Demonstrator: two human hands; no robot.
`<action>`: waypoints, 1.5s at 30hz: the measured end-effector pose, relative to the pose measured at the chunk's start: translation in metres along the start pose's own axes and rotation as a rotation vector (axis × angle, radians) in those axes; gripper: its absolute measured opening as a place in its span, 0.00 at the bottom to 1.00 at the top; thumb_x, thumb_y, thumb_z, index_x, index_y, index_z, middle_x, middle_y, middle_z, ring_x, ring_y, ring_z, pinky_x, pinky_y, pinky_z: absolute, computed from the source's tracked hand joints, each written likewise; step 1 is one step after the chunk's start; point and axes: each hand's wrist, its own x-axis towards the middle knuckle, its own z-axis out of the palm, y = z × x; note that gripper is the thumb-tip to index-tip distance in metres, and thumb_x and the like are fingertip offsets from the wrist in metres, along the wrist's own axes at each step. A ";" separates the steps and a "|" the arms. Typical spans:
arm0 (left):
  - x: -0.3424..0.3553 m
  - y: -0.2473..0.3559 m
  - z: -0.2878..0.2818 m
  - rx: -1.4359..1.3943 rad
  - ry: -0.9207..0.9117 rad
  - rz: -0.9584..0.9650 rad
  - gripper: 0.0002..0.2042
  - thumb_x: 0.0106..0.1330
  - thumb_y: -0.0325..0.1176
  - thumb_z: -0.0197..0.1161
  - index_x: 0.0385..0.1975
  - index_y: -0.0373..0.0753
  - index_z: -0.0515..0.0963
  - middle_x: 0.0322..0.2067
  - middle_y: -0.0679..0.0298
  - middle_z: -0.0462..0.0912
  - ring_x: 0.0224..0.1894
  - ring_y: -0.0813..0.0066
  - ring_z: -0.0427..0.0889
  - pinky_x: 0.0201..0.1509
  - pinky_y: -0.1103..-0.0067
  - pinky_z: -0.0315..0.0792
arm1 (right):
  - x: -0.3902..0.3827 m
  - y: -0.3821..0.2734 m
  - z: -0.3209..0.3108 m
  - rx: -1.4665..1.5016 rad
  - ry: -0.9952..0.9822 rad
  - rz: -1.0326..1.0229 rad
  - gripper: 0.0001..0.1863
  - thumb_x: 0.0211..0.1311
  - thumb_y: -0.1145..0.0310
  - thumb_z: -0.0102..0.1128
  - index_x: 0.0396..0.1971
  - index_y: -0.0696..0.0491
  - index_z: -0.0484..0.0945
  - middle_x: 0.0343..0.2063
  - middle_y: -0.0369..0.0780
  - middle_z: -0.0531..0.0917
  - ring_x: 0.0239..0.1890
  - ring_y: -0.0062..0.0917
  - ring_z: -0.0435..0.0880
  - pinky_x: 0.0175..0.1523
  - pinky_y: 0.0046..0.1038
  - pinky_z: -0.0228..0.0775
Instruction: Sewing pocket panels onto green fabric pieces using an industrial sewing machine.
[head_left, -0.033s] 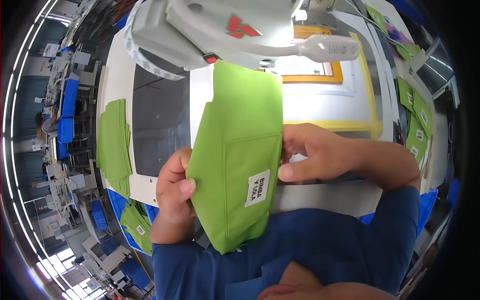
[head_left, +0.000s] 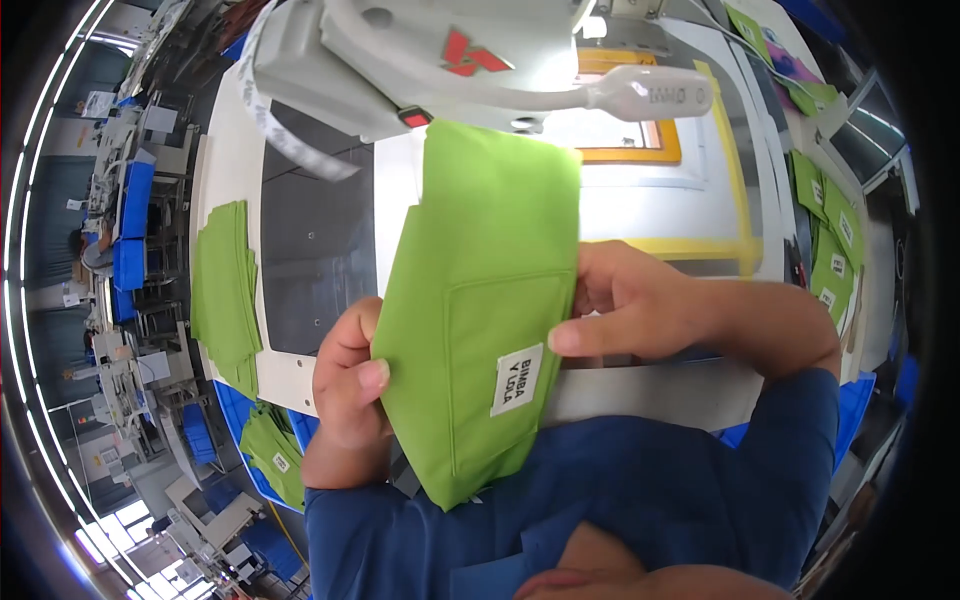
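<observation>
A green fabric panel [head_left: 500,240] hangs between my hands, its upper end right under the sewing machine's head [head_left: 430,60]. Stitch lines outline a patch pocket on it, and a white label [head_left: 517,380] sits low on the pocket. My left hand [head_left: 350,375] is closed on the panel's left edge, thumb in front and fingers curled at the side. At the right edge, my right hand [head_left: 630,305] pinches the cloth, its thumb beside the label and its other fingers partly hidden behind the fabric.
A stack of green pieces [head_left: 225,295] lies on the table's left side. More green cloth fills a blue bin [head_left: 235,410] below it. Labelled green pieces [head_left: 830,235] lie at the far right. An orange frame [head_left: 665,110] and yellow tape [head_left: 745,200] mark the worktop behind.
The panel's upper right edge has spread to the right. My right thumb has come up onto the cloth's edge. A white strip on the machine has swung; my left hand stays put.
</observation>
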 end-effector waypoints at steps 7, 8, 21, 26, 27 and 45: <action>0.004 -0.001 0.017 -0.006 0.082 -0.047 0.12 0.70 0.40 0.65 0.38 0.40 0.72 0.40 0.60 0.83 0.43 0.71 0.82 0.49 0.74 0.78 | -0.012 -0.028 0.006 0.305 0.050 0.067 0.20 0.76 0.68 0.67 0.62 0.60 0.80 0.50 0.37 0.87 0.45 0.15 0.82 0.46 0.23 0.75; 0.004 -0.001 0.017 -0.013 0.066 -0.040 0.12 0.70 0.40 0.65 0.39 0.39 0.72 0.41 0.59 0.83 0.44 0.70 0.83 0.50 0.73 0.79 | -0.012 -0.028 0.007 0.332 0.063 0.035 0.19 0.76 0.69 0.67 0.62 0.59 0.80 0.50 0.37 0.88 0.46 0.15 0.82 0.48 0.23 0.76; 0.003 -0.007 0.013 -0.102 0.036 -0.024 0.13 0.69 0.40 0.64 0.41 0.37 0.75 0.46 0.53 0.85 0.48 0.64 0.85 0.55 0.68 0.80 | -0.010 -0.013 0.007 0.087 0.081 -0.207 0.15 0.74 0.70 0.67 0.57 0.58 0.83 0.44 0.35 0.89 0.39 0.13 0.79 0.43 0.23 0.72; 0.005 -0.008 0.018 -0.090 0.056 -0.050 0.14 0.69 0.41 0.65 0.41 0.37 0.75 0.46 0.53 0.85 0.49 0.64 0.84 0.55 0.67 0.80 | -0.012 -0.012 0.003 0.085 0.075 -0.236 0.15 0.74 0.70 0.67 0.56 0.58 0.84 0.43 0.35 0.89 0.39 0.13 0.79 0.43 0.22 0.72; 0.005 -0.007 0.019 -0.084 0.071 -0.056 0.14 0.69 0.42 0.66 0.41 0.37 0.75 0.46 0.53 0.85 0.49 0.64 0.84 0.55 0.67 0.80 | -0.012 -0.011 0.003 0.085 0.075 -0.237 0.15 0.74 0.70 0.67 0.56 0.58 0.84 0.43 0.35 0.89 0.39 0.13 0.79 0.43 0.22 0.72; -0.014 0.062 -0.053 0.554 0.294 0.294 0.20 0.74 0.20 0.64 0.64 0.30 0.75 0.57 0.58 0.87 0.58 0.71 0.84 0.66 0.74 0.75 | -0.004 0.011 -0.004 -0.128 0.447 -0.141 0.06 0.72 0.72 0.67 0.42 0.54 0.77 0.31 0.29 0.79 0.37 0.11 0.77 0.46 0.19 0.70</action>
